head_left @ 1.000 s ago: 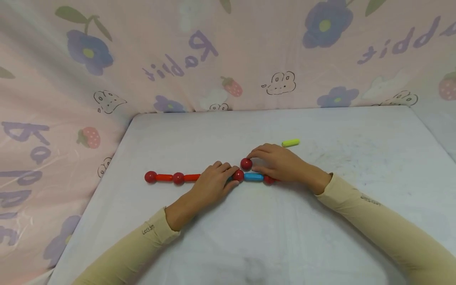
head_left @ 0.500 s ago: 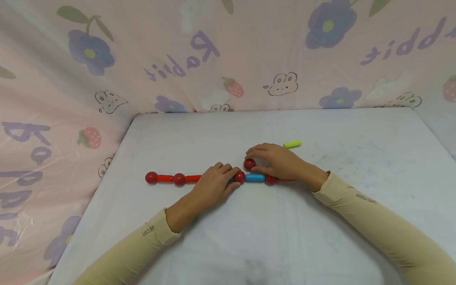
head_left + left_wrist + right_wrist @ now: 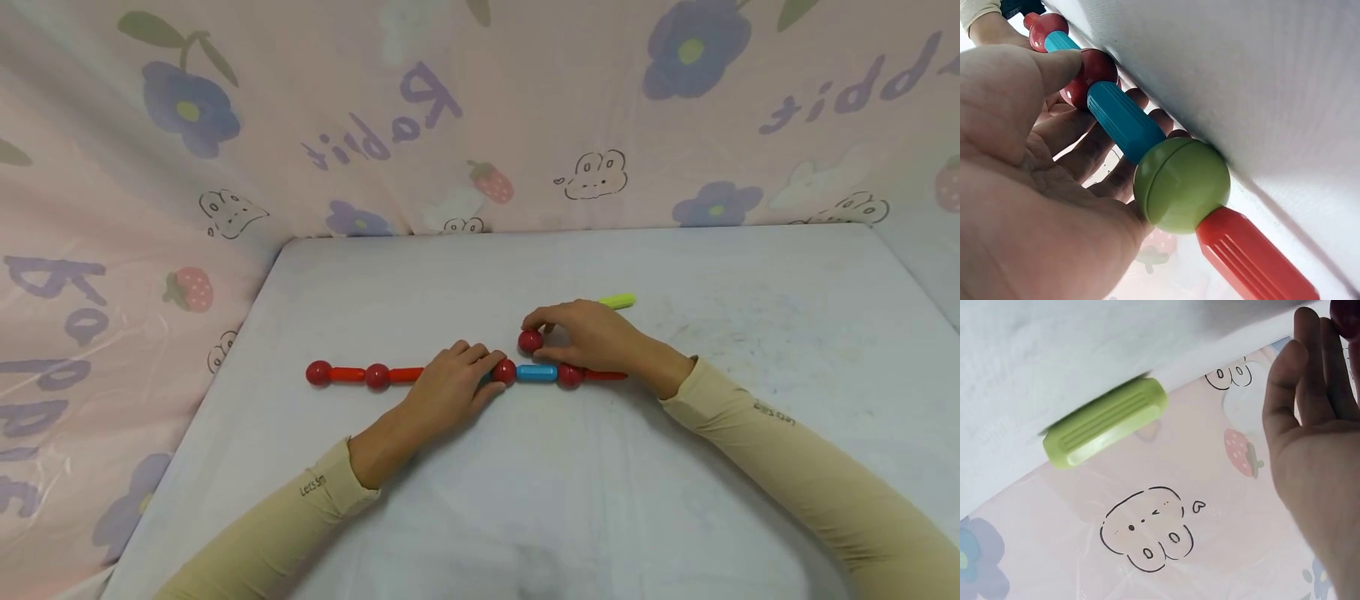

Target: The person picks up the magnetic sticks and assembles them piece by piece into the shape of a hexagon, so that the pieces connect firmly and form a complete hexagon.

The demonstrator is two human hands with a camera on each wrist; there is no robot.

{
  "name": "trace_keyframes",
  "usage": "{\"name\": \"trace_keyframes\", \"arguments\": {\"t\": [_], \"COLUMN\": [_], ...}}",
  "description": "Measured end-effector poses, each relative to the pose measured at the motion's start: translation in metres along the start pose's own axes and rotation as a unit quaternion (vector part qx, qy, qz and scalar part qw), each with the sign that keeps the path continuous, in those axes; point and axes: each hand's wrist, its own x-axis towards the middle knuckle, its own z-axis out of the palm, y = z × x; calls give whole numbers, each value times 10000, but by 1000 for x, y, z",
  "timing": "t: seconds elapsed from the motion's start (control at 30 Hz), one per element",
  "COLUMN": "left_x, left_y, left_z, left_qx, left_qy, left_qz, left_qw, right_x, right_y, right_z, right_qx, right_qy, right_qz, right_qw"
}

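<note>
A straight chain of balls and ribbed rods lies on the white table. My left hand (image 3: 450, 379) covers its middle and pinches a red ball (image 3: 505, 372) between thumb and fingers. In the left wrist view a blue rod (image 3: 1124, 119), a green ball (image 3: 1182, 184) and a red rod (image 3: 1254, 253) follow in line beside the palm. Right of the pinched ball come a blue rod (image 3: 537, 373), another red ball (image 3: 569, 376) and an end red rod (image 3: 606, 376). My right hand (image 3: 596, 337) pinches a loose red ball (image 3: 530, 342) just behind the chain.
A yellow-green rod (image 3: 618, 301) lies loose behind my right hand, partly hidden by it in the head view. The chain's left end is a red ball (image 3: 318, 373). Patterned cloth (image 3: 517, 108) hangs along the table's back and left sides.
My right hand has shifted slightly right and back with the loose red ball, uncovering the red rod at the chain's right end. My left hand stays on the chain.
</note>
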Motion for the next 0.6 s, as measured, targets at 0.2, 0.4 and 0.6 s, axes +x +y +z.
{"name": "trace_keyframes", "arguments": {"t": [0.2,0.4,0.6], "left_x": [0,-1,-1], "left_y": [1,2,1], "left_z": [0,-1,-2], "left_qx": [-11,-64,-34], "left_qy": [-33,-56,-40], "left_qz": [-41,-70,-77], "left_qw": [10000,9999,10000], "right_x": [-1,-1,-4], "right_y": [-1,-2,2], "right_z": [1,0,-1], "right_qx": [44,-90,-364], "right_qy": [-45,8,124], "right_qz": [11,-21,133], "right_qw": [10000,10000,9992]}}
